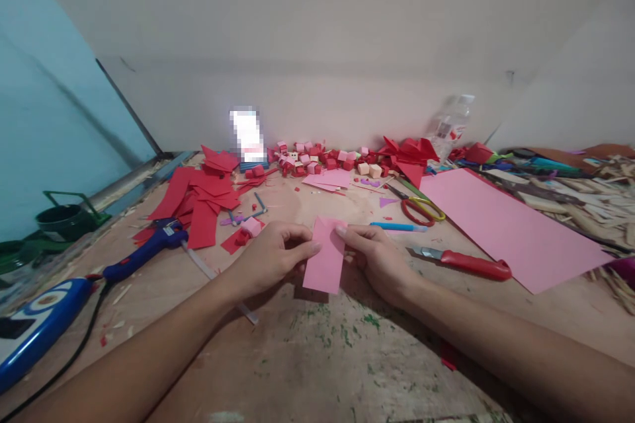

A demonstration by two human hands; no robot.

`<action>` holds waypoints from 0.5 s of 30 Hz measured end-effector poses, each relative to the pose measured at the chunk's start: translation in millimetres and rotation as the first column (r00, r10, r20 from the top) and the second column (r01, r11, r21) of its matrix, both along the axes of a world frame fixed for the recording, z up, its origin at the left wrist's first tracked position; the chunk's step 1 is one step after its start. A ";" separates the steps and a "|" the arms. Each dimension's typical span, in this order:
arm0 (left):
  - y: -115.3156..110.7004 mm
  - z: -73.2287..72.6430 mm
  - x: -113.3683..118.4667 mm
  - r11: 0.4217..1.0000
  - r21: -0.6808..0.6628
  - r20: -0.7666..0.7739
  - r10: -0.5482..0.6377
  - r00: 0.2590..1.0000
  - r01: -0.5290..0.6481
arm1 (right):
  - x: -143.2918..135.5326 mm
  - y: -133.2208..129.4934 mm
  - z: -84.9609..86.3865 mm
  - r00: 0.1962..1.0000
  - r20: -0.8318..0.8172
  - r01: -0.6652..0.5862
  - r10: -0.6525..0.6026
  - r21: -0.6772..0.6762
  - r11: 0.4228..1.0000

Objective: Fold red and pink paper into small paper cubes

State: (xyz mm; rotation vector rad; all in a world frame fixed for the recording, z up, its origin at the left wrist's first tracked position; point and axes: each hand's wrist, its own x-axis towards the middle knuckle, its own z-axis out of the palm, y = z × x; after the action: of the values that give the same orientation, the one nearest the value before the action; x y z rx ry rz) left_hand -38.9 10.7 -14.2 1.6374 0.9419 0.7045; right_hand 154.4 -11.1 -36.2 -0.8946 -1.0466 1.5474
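In the head view, your left hand pinched the left edge of a small rectangular strip of pink paper, thumb on its face. Your right hand gripped its upper right edge the same way. The strip was just above the wooden table, between your hands. Taking the strip as the clock's centre, you had a red-handled utility knife at 3 o'clock, with a large pink paper sheet beyond it. Scissors with red and yellow handles and a blue pen lay near 2. Small red and pink paper cubes were heaped at 12, overlapping red paper pieces lay at 10, and a blue glue gun rested at 9.
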 end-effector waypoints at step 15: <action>0.0 1.8 1.1 0.996 -0.077 0.034 -0.040 0.999 0.043 | -2.1 -0.3 4.5 0.985 -0.164 0.041 -0.051 -0.065 0.997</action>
State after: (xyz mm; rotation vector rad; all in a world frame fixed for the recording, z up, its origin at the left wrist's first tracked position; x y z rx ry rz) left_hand -37.8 10.7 -12.4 1.5681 0.8986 0.6563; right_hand 152.3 -11.4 -31.7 -0.8108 -0.8588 1.5932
